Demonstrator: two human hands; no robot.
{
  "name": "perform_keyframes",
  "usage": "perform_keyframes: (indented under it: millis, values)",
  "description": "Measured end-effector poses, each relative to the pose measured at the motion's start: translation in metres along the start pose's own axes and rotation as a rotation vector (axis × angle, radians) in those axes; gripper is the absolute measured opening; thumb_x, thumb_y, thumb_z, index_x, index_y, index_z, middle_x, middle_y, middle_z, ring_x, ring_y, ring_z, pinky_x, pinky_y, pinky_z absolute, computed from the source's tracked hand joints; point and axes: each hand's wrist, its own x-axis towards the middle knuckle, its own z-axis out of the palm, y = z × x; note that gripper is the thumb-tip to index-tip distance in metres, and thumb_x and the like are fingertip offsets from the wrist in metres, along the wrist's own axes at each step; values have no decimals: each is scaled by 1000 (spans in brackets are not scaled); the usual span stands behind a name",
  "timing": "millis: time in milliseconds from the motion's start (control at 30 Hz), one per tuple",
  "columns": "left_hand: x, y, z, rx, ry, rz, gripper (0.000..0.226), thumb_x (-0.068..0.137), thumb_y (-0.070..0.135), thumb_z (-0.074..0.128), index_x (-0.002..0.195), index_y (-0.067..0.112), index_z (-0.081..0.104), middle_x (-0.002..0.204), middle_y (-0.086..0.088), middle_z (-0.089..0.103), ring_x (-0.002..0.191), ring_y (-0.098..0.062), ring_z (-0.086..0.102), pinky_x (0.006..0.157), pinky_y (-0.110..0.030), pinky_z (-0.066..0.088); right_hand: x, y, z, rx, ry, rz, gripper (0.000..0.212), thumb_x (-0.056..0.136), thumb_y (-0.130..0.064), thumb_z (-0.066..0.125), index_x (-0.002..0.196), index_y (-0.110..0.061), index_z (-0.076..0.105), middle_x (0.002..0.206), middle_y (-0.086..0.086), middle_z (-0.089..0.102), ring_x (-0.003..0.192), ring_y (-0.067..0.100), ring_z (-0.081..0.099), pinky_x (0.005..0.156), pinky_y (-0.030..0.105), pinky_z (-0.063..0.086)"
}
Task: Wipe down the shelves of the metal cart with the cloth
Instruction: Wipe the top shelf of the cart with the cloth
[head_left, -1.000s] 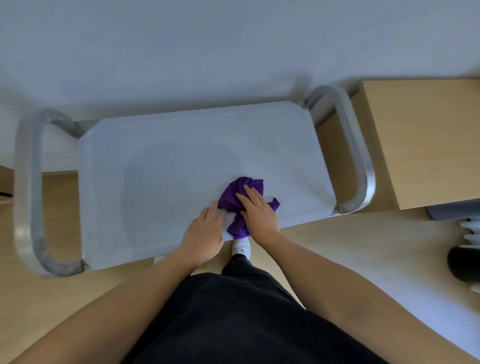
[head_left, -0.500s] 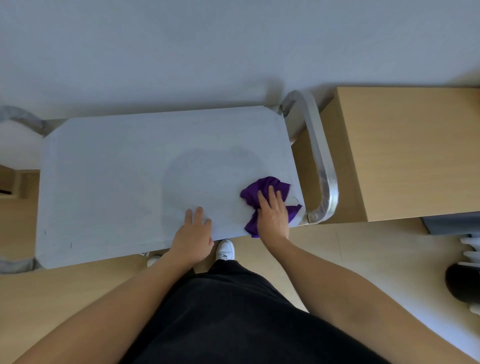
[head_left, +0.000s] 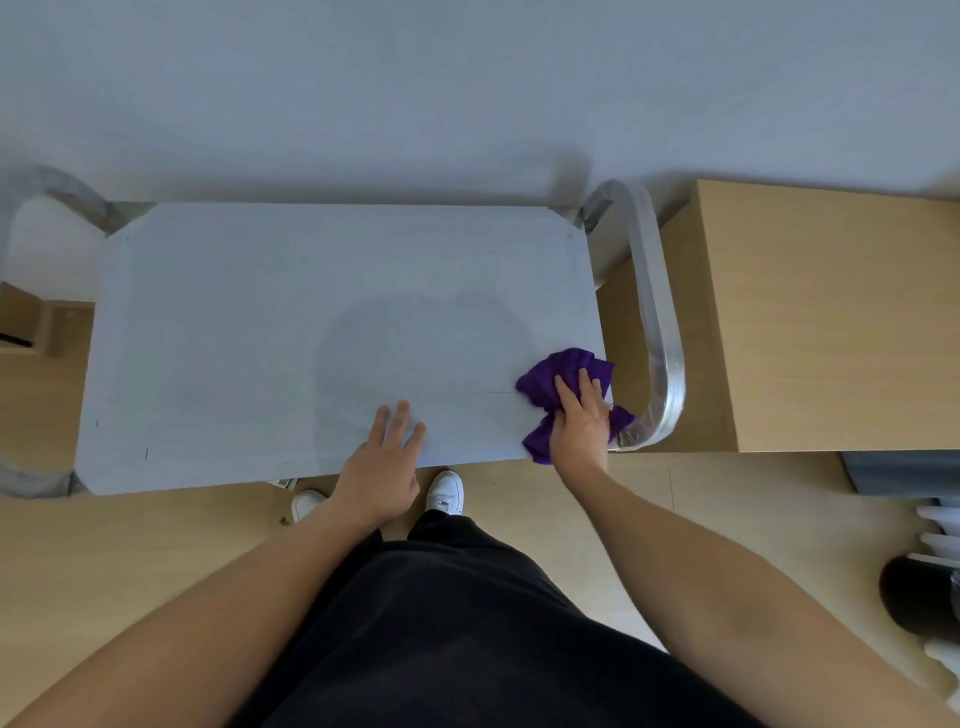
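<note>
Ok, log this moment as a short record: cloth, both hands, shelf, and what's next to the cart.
cloth: purple, bunched at the top shelf's near right corner, overhanging the edge
right hand: pressing on the cloth, fingers straight
left hand: flat on the shelf by its front edge
handle: curved metal, at the shelf's right end
beside cart: wooden cabinet on the right

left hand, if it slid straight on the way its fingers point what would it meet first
Nothing on the shelf: the left hand has bare cart top ahead to the far edge, then probably the wall.
</note>
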Motion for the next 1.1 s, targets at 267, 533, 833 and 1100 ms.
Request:
perform_keyframes:
  millis: [267, 533, 833, 1100]
  values:
    - [-2, 3, 6, -11, 49, -23, 66, 87, 18, 52, 148, 11, 29, 160, -18, 5, 146, -40, 5, 106, -47, 41, -31, -78, 37, 45, -173, -468, 65, 83, 8, 57, 142, -17, 46, 157, 12, 28, 146, 36, 18, 115, 46, 24]
    - [-3, 4, -1, -58, 11, -40, 64, 92, 19, 43, 151, 17, 18, 161, -6, -11, 148, -28, -8, 107, -38, 39, 16, -3, 6, 42, -64, -120, 52, 93, 2, 50, 142, -15, 46, 156, 16, 26, 145, 35, 21, 119, 46, 24]
    - [-1, 4, -4, -53, -11, -60, 67, 90, 17, 46, 151, 17, 20, 162, -9, -3, 148, -32, -2, 110, -43, 36, -23, -75, 33, 127, -235, -497, 54, 87, 7, 56, 137, -13, 52, 155, 13, 32, 145, 35, 22, 114, 43, 30]
    - [5, 0, -18, 16, -51, -39, 54, 92, 22, 42, 145, 17, 31, 161, -7, -2, 148, -29, 3, 96, -40, 46, 15, -27, 5, 62, -60, 9, 55, 94, 5, 43, 144, -16, 42, 160, 10, 19, 148, 29, 14, 121, 38, 19]
